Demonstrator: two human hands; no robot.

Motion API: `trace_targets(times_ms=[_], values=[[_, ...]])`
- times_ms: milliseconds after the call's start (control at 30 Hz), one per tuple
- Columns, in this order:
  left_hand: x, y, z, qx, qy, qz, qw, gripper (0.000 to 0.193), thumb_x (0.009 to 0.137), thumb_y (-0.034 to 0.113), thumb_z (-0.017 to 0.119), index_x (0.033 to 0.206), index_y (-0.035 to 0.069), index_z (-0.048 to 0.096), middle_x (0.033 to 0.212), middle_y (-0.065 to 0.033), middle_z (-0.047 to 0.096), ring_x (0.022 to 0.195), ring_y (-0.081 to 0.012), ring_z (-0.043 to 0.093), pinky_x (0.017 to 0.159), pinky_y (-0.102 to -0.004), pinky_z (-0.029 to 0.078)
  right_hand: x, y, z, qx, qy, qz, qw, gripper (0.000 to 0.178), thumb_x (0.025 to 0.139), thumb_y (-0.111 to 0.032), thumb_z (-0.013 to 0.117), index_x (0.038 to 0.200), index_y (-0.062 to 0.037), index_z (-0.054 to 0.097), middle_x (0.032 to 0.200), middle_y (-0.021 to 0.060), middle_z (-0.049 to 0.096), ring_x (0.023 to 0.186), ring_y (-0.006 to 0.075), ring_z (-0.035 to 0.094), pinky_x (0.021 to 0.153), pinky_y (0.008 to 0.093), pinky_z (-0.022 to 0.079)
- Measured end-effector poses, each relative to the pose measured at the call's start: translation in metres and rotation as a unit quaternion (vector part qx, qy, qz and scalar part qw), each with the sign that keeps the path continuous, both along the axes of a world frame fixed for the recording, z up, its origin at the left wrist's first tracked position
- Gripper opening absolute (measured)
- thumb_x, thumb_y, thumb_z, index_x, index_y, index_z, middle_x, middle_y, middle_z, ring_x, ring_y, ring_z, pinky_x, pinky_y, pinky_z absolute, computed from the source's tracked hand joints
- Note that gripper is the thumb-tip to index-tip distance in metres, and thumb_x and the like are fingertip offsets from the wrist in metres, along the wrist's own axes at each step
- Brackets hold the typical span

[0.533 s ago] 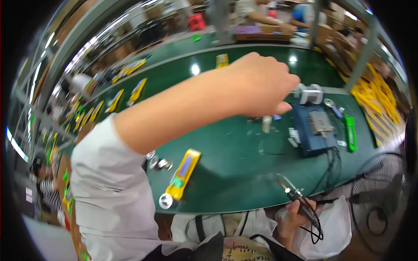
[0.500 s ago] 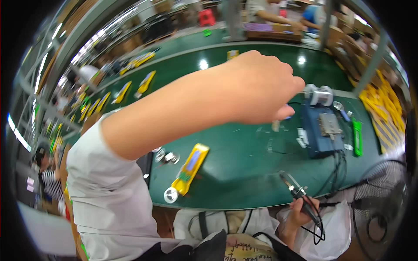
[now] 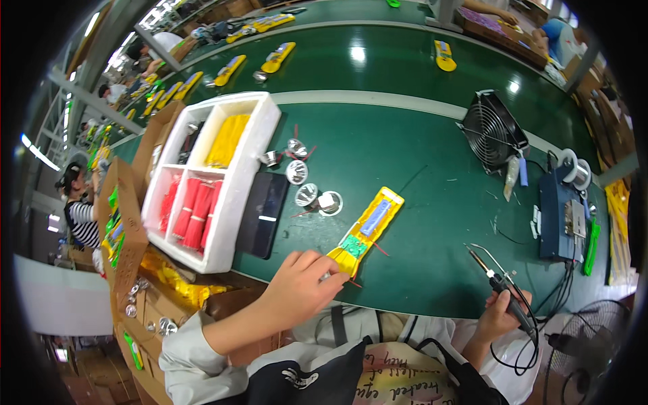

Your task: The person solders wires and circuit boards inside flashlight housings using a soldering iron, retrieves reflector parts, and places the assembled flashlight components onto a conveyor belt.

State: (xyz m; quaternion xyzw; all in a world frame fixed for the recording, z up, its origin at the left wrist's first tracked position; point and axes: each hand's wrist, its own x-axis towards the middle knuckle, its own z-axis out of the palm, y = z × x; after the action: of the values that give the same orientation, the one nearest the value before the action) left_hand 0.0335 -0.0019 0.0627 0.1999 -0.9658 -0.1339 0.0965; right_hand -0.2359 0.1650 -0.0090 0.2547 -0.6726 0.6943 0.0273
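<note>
My left hand (image 3: 305, 283) is closed, its bent fingers on the near end of a yellow flashlight shell (image 3: 393, 196). The open shell lies slantwise on the bench, holding a blue battery (image 3: 375, 217) and a green circuit board (image 3: 354, 247). Thin red wires stick out beside it. A bit of silver shows at my fingertips; the rest is hidden. Near the bench's front edge my right hand (image 3: 499, 316) grips a soldering iron (image 3: 498, 281) by its dark handle, tip pointing up and left, away from the shell. Several silver reflector cups (image 3: 296, 173) sit left of the shell.
A white foam tray (image 3: 233, 202) holds bundled red, yellow and black wires. Beside it lies a dark phone-like slab (image 3: 262, 214). At right stand a black fan (image 3: 496, 131), a blue soldering station (image 3: 555, 216) and a solder spool (image 3: 574, 170). Beyond runs a green belt (image 3: 391, 61) carrying yellow shells.
My left arm has drawn back from across the bench, and that hand is now at the shell's near end. My right hand still holds the soldering iron. The view has shifted, revealing the foam tray.
</note>
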Motion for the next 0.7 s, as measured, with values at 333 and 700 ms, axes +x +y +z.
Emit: trace_targets(times_ms=[333,700], values=[[0.003,-0.001,-0.027,-0.004,0.019,0.015,1.000,0.015,0.068,0.009,0.061,0.081,0.010,0.055,0.082,0.0004,0.055,0.090,-0.0185,0.049,0.087,-0.0435,0.034,0.004,-0.009,0.001,-0.058,-0.005,0.073,0.996,0.022,0.076,-0.011,0.057,0.079,0.0002,0.039,0.060,0.0084,0.045,0.040,0.0097,0.045,0.036,0.0179,0.037],[-0.013,0.010,-0.039,0.099,0.200,0.270,0.936,0.010,0.071,0.007,0.060,0.080,0.006,0.058,0.074,-0.0045,0.056,0.082,-0.0226,0.052,0.084,-0.0429,0.036,0.002,-0.009,-0.005,-0.068,-0.023,0.076,0.994,0.017,0.078,-0.009,0.053,0.082,-0.0016,0.039,0.064,0.0067,0.047,0.043,0.0077,0.043,0.038,0.0163,0.036]])
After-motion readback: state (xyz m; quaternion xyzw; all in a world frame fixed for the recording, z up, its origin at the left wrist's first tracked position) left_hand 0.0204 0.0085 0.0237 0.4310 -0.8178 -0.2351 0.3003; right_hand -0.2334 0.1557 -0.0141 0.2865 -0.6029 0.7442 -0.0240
